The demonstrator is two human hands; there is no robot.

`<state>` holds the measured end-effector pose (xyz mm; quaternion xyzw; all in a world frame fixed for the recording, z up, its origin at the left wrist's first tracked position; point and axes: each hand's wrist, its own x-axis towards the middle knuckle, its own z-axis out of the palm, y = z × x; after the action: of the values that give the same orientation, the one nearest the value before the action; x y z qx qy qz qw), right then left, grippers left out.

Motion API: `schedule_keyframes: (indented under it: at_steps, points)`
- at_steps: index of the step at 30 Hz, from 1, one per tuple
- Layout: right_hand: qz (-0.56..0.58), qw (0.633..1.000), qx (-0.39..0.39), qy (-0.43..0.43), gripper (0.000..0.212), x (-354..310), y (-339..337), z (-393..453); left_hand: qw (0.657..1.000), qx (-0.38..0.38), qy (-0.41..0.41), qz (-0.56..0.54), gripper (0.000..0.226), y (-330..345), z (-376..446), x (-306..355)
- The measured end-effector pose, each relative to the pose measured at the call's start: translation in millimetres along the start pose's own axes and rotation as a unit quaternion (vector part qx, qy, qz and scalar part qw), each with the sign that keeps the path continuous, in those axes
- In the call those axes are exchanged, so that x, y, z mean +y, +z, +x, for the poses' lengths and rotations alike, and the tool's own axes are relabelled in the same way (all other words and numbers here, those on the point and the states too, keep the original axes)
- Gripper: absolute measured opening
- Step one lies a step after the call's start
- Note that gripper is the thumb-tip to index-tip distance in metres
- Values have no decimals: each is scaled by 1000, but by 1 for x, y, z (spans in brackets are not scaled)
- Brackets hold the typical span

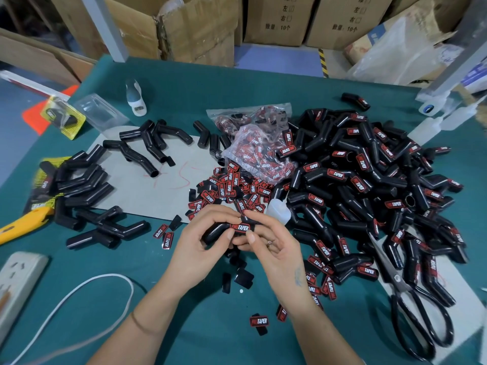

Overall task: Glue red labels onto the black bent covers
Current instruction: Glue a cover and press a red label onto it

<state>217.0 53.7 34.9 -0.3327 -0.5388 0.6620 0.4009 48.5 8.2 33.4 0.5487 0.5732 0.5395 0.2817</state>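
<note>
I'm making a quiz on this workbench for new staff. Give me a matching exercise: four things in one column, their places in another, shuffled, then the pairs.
Things:
1. scissors
2. yellow knife
3. labelled covers pile
4. power strip

Places:
A. left edge, beside the unlabelled covers
B. near right, handles toward the person
C. near-left corner, by the white cable
D. right half of the table

Pairs: 1-B, 2-A, 3-D, 4-C

Blk bent cover [220, 231] held horiz., red label [240, 227] prob. stuck on top.
</note>
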Motion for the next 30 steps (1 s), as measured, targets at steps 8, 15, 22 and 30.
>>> schedule_keyframes:
  at_steps: [8, 15, 22, 30]
  points:
    - [39, 999, 11, 37, 39, 1, 3, -1, 998, -24, 27, 50, 29, 2, -4, -1]
    - [28, 997, 48, 48, 39, 3, 3, 0, 998, -25, 39, 51, 28, 8, -6, 2]
    - [20, 997, 52, 48, 41, -1, 3, -1, 998, -21, 34, 51, 26, 8, -7, 1]
    - [9, 999, 24, 28, 45, -1, 3, -3, 999, 29, 7, -32, 36, 10, -9, 0]
